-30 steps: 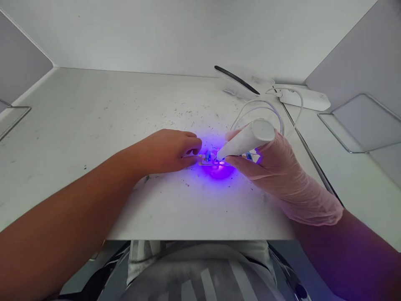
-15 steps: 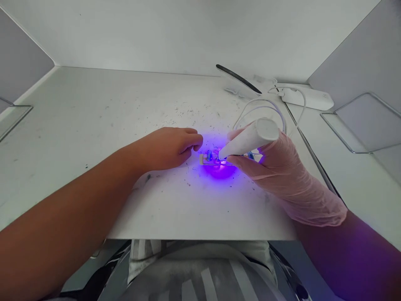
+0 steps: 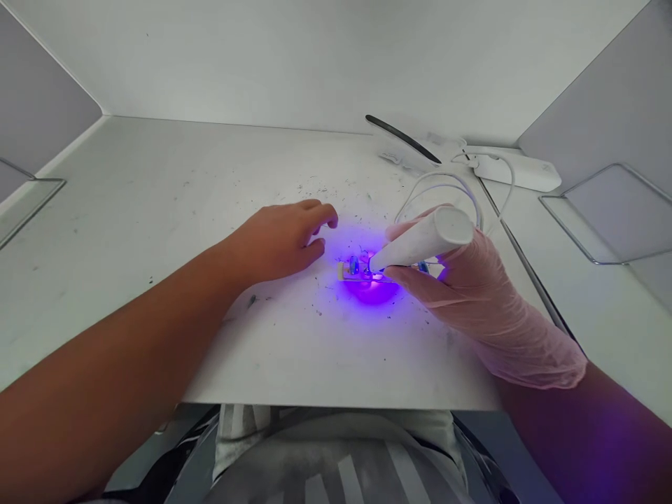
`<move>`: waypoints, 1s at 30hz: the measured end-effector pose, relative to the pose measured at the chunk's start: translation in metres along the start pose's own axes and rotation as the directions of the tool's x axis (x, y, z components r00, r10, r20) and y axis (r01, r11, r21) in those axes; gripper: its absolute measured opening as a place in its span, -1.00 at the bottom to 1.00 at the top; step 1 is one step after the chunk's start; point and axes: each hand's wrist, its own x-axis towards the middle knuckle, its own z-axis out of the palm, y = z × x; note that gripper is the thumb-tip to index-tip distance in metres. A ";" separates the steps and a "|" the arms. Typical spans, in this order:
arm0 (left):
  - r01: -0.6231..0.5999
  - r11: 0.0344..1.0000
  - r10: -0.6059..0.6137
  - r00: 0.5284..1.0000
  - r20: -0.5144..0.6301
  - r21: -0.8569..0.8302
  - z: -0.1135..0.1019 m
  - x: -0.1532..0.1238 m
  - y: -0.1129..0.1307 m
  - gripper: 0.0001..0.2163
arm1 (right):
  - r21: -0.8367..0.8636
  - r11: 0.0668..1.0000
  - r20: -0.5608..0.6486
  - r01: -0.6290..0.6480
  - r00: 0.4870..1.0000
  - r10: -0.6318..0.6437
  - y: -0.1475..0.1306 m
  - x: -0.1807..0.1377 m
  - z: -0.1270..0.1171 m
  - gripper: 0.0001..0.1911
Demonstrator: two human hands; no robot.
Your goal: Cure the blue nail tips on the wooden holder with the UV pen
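Head view: left rack (image 3: 50, 180), wire, far left. Your left hand (image 3: 288, 241), bare, thumb and fingers apart, near the strip (image 3: 355, 275). Strip, on the table (image 3: 283, 343) between your hands, lit violet. Black file (image 3: 403, 138), at back. Lamp (image 3: 420, 240), white, tilted, narrow end at the strip; you cannot tell whether they touch. Your right hand (image 3: 465, 276), pink-gloved, clamped on the lamp. White box (image 3: 517, 173), back right.
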 end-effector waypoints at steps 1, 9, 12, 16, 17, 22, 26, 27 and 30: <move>0.063 0.998 -0.063 0.997 -0.037 -0.009 -0.002 0.000 -0.001 -0.67 | -0.002 1.000 0.004 0.022 1.000 -0.022 0.000 0.000 0.000 -0.90; 0.261 0.947 -0.292 0.941 -0.168 -0.186 -0.003 0.005 -0.014 -0.78 | 0.006 0.995 -0.001 0.100 0.995 -0.100 0.000 0.001 -0.001 -0.82; 0.243 0.949 -0.278 0.946 -0.166 -0.201 0.003 0.006 -0.015 -0.83 | 0.000 0.996 -0.009 0.093 0.996 -0.093 0.000 0.000 0.001 -0.85; 0.226 0.946 -0.275 0.939 -0.207 -0.233 0.007 0.006 -0.014 -0.88 | -0.022 0.997 -0.009 0.068 0.998 -0.069 0.000 -0.001 0.002 -0.86; 0.215 0.946 -0.267 0.940 -0.210 -0.241 0.007 0.006 -0.013 -0.88 | -0.028 0.998 -0.011 0.061 0.998 -0.061 -0.001 -0.001 0.001 -0.86; 0.131 0.960 -0.183 0.962 -0.201 -0.248 0.008 0.007 -0.013 -0.87 | -0.011 0.997 -0.003 0.081 0.997 -0.081 0.000 0.002 0.002 -0.87; 0.010 0.966 -0.051 0.987 -0.151 -0.258 0.010 0.007 -0.014 -0.80 | -0.013 0.996 -0.008 0.089 0.996 -0.089 0.000 0.002 0.002 -0.88; -0.037 0.965 0.002 0.991 -0.134 -0.258 0.010 0.006 -0.014 -0.77 | -0.018 0.996 -0.005 0.085 0.996 -0.085 0.000 0.002 0.001 -0.88; -0.165 0.958 0.153 0.986 -0.068 -0.235 0.010 0.004 -0.014 -0.71 | -0.030 0.997 0.004 0.067 0.998 -0.067 -0.002 0.002 0.001 -0.88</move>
